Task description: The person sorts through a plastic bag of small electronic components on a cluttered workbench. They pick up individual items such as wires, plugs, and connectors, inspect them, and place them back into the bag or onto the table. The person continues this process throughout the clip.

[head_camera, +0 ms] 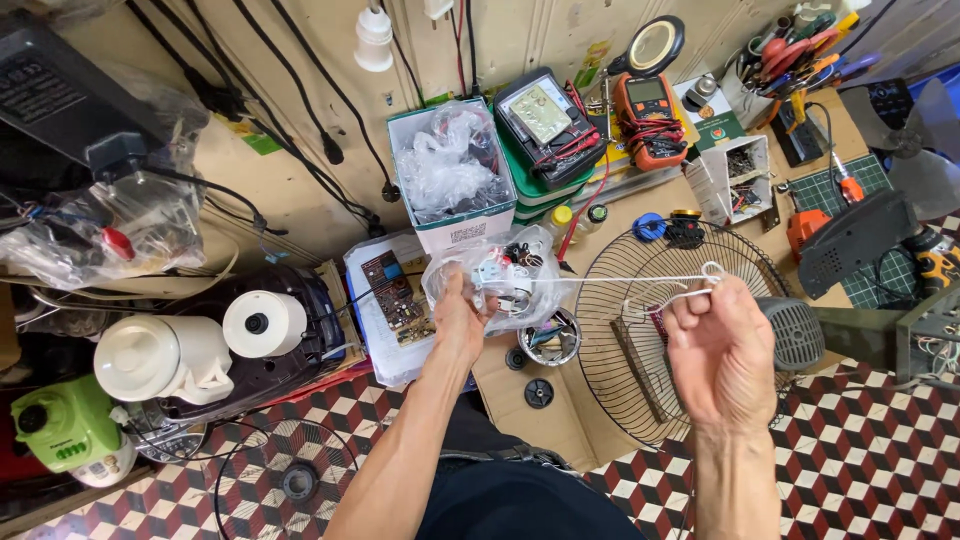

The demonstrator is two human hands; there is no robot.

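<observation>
White wire drawn out of parts bag, both grips clamped.
Clear bag (505,285) is pinched by left hand (460,320); white wire (640,280) is pinched by right hand (722,350). Wire best kept taut, pulled straight, bag held steady.

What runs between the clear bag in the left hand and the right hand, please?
In the head view, a white cord stretches from the bag in the left hand to the right hand, above a fan guard.

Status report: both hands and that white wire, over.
Left hand gripping clear bag of parts. Right hand pinching white wire, stretched taut from bag. Fan grille below, nothing blocking.
</observation>
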